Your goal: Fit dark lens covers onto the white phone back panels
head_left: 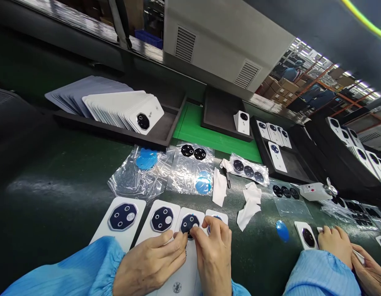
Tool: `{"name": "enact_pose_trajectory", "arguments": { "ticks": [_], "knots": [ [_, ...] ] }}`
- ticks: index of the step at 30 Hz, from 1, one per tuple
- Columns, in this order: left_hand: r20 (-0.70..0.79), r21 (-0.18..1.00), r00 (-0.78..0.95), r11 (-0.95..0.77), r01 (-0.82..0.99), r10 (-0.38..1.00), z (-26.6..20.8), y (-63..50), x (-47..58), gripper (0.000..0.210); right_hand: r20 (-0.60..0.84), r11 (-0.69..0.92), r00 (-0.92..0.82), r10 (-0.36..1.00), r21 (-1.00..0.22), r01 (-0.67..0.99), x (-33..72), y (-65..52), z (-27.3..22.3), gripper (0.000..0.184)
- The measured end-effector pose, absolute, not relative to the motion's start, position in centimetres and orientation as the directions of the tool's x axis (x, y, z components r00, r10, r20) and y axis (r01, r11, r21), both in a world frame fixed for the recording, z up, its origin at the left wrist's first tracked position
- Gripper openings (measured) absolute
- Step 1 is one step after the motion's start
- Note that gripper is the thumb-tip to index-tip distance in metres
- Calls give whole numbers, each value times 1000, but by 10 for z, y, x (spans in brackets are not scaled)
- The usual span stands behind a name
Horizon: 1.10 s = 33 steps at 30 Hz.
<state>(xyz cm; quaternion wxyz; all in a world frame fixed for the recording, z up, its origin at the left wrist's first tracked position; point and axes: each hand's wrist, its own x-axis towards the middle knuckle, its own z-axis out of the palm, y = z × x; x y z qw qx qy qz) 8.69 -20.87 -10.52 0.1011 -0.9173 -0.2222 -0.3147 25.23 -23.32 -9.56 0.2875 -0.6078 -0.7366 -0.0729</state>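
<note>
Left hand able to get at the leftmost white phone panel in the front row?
Likely yes: that white phone panel lies close to the left hand, its upper part uncovered; the blue sleeve overlaps only its lower part.

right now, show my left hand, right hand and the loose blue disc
left hand (pixel 151 260), head view, back of hand
right hand (pixel 214 254), head view, back of hand
loose blue disc (pixel 282 231), head view, middle of its surface

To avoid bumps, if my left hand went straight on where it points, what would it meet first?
Probably your right hand, whose fingertips sit just ahead at the dark disc; exact depth is hard to judge.
</note>
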Motion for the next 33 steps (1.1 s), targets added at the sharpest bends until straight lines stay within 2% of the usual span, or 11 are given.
{"name": "enact_pose_trajectory", "arguments": {
  "ticks": [7, 11, 15, 18, 23, 30, 33],
  "knots": [
    [627, -46, 698, -879, 475, 344, -104, -207, 87, 43, 455, 261, -161, 876, -167, 951, 253, -238, -92, 28],
    [628, -45, 695, -875, 481, 350, -106, -208, 87, 41, 486, 250, -144, 862, -160, 955, 252, -238, -94, 27],
    [622, -54, 703, -876, 479, 346, -107, -209, 87, 40, 463, 266, -109, 880, -291, 919, 255, -228, -86, 29],
    [662, 1, 659, -879, 476, 357, -105, -206, 86, 42, 461, 250, -60, 886, -362, 898, 263, -221, -73, 26],
    [697, 109, 574, -854, 508, 430, -97, -198, 83, 48, 482, 236, -48, 875, -339, 911, 271, -220, -68, 24],
    [690, 61, 593, -850, 524, 415, -96, -195, 82, 50, 490, 255, -83, 868, -296, 920, 264, -221, -74, 24],
    [682, 40, 609, -852, 523, 406, -99, -197, 83, 50, 501, 302, -151, 852, -235, 924, 257, -218, -75, 29]
  ]
}}
